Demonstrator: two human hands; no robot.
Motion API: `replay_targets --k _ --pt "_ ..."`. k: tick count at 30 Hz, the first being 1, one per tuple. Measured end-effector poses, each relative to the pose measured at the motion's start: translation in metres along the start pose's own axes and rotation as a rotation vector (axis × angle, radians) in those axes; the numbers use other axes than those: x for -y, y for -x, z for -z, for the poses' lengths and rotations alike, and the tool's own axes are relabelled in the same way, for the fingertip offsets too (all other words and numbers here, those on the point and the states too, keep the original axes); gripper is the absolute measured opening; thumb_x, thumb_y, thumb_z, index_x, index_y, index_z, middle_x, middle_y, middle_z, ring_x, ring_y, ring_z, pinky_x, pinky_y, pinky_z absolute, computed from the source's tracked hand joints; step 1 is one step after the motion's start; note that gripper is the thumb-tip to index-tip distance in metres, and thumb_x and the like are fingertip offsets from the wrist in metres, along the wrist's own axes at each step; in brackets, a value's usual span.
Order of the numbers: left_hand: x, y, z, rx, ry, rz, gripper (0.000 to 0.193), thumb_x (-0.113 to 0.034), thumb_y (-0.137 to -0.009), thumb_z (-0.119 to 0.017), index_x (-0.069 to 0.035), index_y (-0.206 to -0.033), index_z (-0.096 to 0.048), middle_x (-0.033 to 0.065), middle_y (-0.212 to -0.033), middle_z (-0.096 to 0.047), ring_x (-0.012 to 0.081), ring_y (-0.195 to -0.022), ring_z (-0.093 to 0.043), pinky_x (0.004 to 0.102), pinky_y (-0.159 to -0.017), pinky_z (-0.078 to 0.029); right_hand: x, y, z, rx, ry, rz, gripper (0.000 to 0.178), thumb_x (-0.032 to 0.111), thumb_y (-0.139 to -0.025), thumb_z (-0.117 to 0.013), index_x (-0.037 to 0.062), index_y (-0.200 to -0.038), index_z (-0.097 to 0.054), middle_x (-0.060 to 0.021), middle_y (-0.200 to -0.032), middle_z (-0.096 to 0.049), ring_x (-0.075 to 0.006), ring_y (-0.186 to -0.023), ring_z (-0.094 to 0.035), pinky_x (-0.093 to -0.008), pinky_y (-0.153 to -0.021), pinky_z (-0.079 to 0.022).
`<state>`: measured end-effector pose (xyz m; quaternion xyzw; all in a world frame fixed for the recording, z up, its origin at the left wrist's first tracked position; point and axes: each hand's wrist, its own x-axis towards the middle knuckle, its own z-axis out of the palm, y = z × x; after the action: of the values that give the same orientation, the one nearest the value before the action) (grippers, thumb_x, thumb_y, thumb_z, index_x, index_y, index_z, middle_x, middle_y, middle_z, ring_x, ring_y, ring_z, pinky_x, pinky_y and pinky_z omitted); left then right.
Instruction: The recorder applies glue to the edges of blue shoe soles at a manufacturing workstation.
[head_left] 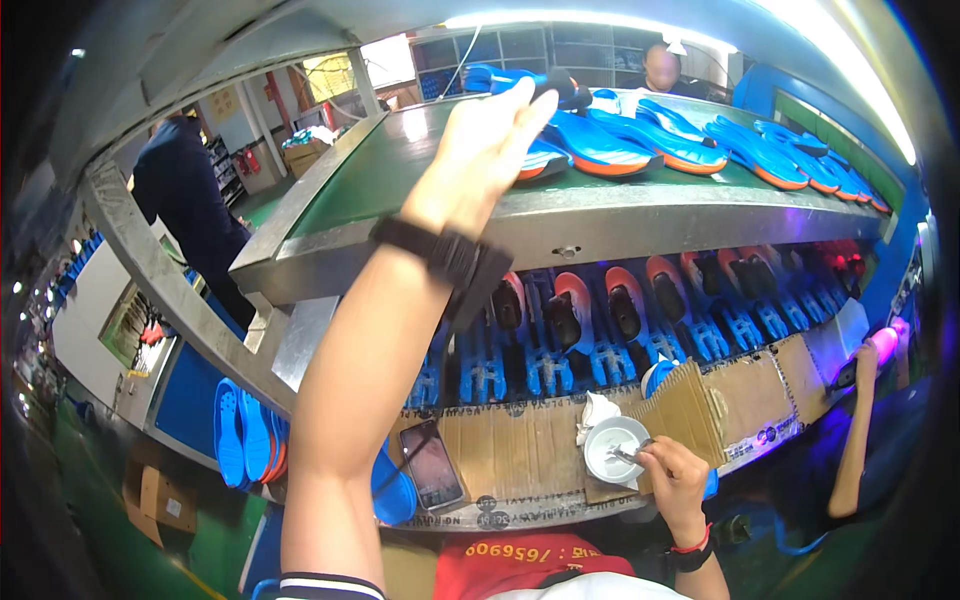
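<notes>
Below a green conveyor belt (365, 190) lined with blue-and-orange shoe soles (612, 148), I see a cardboard-covered bench (520, 440). Up over the belt, my left hand (490, 125) grips a blue-and-black sole (500, 78); my right hand (675, 475) pinches a slim tool (632, 453), its kind unclear, dipped into a white bowl (597, 440) on the bench, right of a smartphone (432, 465).

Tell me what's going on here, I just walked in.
A person's left hand is up by the blue-and-orange soles on a green belt; whether it grips one is hard to tell. The right hand holds a thin tool over a white bowl on cardboard. A phone lies to the bowl's left.
</notes>
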<state>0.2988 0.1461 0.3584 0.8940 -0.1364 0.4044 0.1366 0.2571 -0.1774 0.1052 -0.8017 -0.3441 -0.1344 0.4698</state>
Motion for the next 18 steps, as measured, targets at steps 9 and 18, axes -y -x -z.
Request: replay_targets --k 9,18 --pt "-0.089 0.146 -0.034 -0.262 1.314 0.661 0.049 0.0 -0.095 -0.054 -0.002 -0.137 -0.029 0.0182 -0.13 -0.05 0.0243 -0.086 -0.069 0.0286 -0.063 -0.059 -0.008 0.003 -0.016 0.046 -0.064 -0.018 0.006 -0.004 -0.079 -0.07 -0.0043 -0.083 -0.066 -0.0153 -0.084 -0.068 -0.0263 -0.073 -0.067 -0.0318 -0.067 -0.051" --pt "-0.053 0.513 0.025 -1.06 -0.562 1.312 0.039 -0.013 -0.094 -0.06 0.0 -0.127 -0.043 0.0161 -0.124 -0.045 0.0245 -0.11 -0.046 0.0373 -0.099 -0.037 -0.013 0.013 -0.03 0.097 -0.046 0.013 0.006 -0.004 -0.082 -0.069 -0.0046 -0.086 -0.064 -0.0132 -0.085 -0.068 -0.0193 -0.069 -0.064 -0.0285 -0.062 -0.048"
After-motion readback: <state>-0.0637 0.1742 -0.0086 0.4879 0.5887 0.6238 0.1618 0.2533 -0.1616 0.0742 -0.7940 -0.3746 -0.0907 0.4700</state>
